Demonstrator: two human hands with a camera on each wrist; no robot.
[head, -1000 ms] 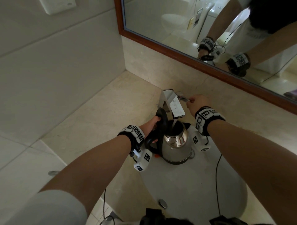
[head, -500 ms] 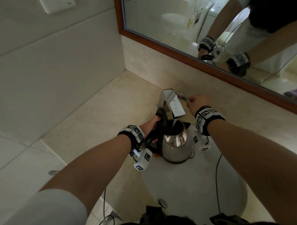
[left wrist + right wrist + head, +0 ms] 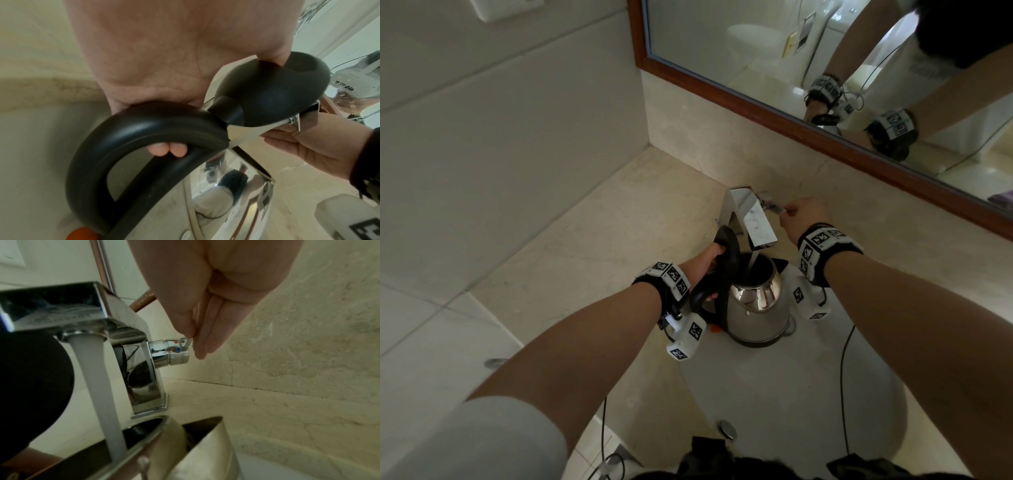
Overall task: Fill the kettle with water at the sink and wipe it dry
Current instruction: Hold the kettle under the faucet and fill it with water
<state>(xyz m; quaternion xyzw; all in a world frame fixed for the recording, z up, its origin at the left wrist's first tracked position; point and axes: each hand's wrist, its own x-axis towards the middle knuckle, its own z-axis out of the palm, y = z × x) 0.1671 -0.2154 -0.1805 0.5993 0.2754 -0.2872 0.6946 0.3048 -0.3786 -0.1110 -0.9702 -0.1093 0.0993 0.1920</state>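
Head view: left hand (image 3: 710, 260) gripped shiny steel kettle (image 3: 756, 308) by black handle (image 3: 144, 129) under running chrome faucet (image 3: 750, 219); right hand (image 3: 803, 214) pinched tap lever (image 3: 186, 341).

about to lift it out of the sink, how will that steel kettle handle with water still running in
The kettle is probably getting heavier: the stream runs into its open top. Its polished steel body looks slippery if wet, so the black handle that the left hand grips seems the safer hold. With the lid up, tilting could spill water.

Silver kettle (image 3: 758, 310) with black handle (image 3: 131, 129); beige, seemingly marbled counter (image 3: 599, 240).
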